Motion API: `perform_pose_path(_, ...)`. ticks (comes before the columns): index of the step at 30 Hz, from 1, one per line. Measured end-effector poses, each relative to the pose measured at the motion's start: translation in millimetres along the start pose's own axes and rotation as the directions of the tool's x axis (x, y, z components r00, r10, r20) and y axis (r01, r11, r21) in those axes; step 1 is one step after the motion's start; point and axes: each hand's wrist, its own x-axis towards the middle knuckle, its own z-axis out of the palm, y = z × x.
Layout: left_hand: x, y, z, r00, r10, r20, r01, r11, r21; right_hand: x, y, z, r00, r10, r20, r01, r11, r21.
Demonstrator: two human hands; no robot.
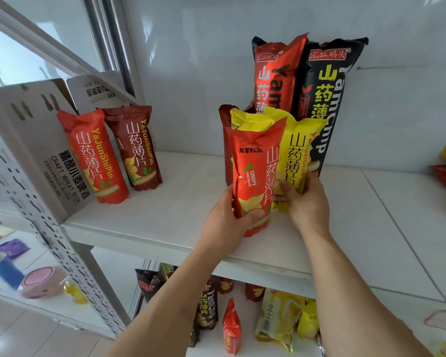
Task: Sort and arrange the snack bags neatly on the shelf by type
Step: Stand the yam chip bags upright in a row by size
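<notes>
Bright daylight, soft shadows, edges warped/blurry.

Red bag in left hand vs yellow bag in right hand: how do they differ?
Colour: the red bag has an orange-red wrapper, the yellow bag a yellow one.
Position: the red bag is nearer the camera and overlaps the yellow bag's left edge.
Grip: the left hand wraps the red bag's lower part; the right hand holds the yellow bag's bottom.
Shared: both upright on the shelf, similar shape.

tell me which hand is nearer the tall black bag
Right. The right hand holds the yellow bag just below the black bag; the left hand is farther left, holding the red bag.
</notes>
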Motion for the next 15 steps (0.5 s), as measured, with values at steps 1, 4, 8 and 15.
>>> perform_pose_path(1, -3, -2, -5, 1.0, 0.001, -0.008, -0.001, 1.0, 0.003, -5, -2, -1, 1.0, -0.004, 0.003, 0.004, 1.0, -0.001)
perform_pose_path(4, -11, -10, -24, 0.998, 0.01, -0.06, -0.009, 1.0, 0.01, -24, -9, -2, 0.998, -0.044, 0.036, 0.045, 0.999, -0.01)
perform_pose_path(8, -23, -24, -55, 0.994, 0.0, -0.109, 0.0, 1.0, -0.005, -43, -22, 10, 0.989, -0.101, 0.105, 0.104, 0.994, -0.025)
perform_pose_path(15, -34, -49, -108, 0.975, -0.062, -0.214, 0.027, 0.986, -0.165, -67, -56, 57, 0.956, -0.181, 0.23, 0.183, 0.983, 0.016)
